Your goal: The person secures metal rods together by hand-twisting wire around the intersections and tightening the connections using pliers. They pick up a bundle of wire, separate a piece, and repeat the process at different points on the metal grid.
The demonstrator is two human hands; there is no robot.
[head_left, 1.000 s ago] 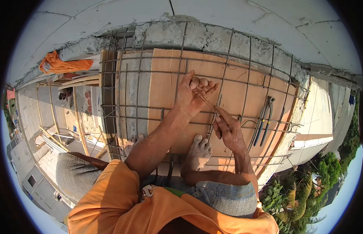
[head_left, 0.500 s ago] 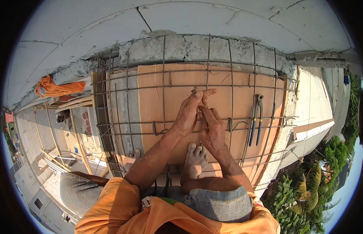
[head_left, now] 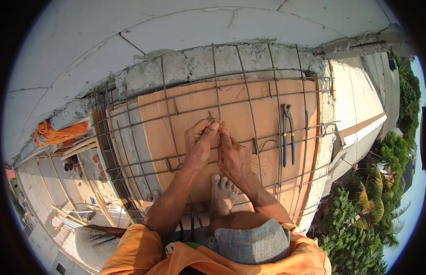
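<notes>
The person is crouching on a rusty steel rebar grid point(head_left: 250, 106) that is lying over a flat orange-brown plywood sheet point(head_left: 194, 107). Both hands are meeting near the middle of the grid, where a far-running bar is crossing a left-to-right bar. The left hand point(head_left: 198, 145) is reaching forward, its fingers point(head_left: 208, 130) pinching a thin twisted tie wire point(head_left: 211, 116), which is sticking up from that crossing just beyond the fingertips. The right hand point(head_left: 234, 159) is lying just right of it, touching it, with its fingers pressed together and pointing at the same crossing; whether they are gripping the wire is hidden.

A bare foot point(head_left: 221, 192) is resting on the plywood just near of the hands. To the right, well apart from the hands, long-handled steel pincers with blue grips point(head_left: 288, 135) are lying along the bars. A rough grey concrete edge point(head_left: 199, 64) is bordering the far side of the grid. Far to the left, a crumpled orange cloth point(head_left: 54, 136) is hanging on timber.
</notes>
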